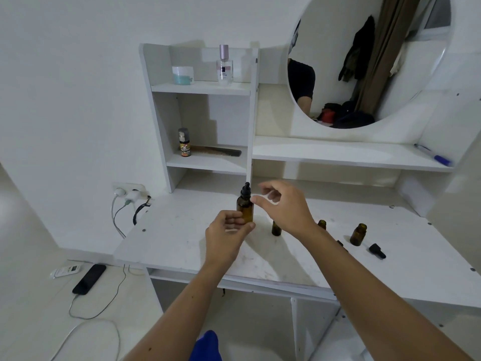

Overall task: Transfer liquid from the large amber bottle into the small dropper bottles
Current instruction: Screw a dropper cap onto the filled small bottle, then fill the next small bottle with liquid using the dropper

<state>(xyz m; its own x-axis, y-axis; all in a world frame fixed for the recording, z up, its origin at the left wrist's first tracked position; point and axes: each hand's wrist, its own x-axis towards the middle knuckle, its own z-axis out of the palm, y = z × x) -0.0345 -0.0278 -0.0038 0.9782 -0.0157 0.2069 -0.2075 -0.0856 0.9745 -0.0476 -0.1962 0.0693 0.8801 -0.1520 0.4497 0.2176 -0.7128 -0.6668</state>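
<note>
My left hand (226, 234) grips the base of the large amber bottle (245, 207), held upright above the white desk (182, 238), with its black dropper cap (245, 190) on. My right hand (282, 204) hovers just right of the cap, fingers curled and apart, holding nothing. Three small amber bottles stand uncapped on the desk: one (276, 227) under my right wrist, one (322, 224) partly hidden behind my forearm, one (358, 234) further right. A loose black dropper cap (377, 250) lies at the right; another (341, 244) peeks out beside my forearm.
A shelf unit (203, 162) stands at the back with a comb, a small bottle, a perfume bottle (225, 66) and a jar. A round mirror (369, 61) hangs at the right, a blue pen (434, 155) on its ledge. Left of the desk: wall socket, cables, a phone (89, 278) on the floor.
</note>
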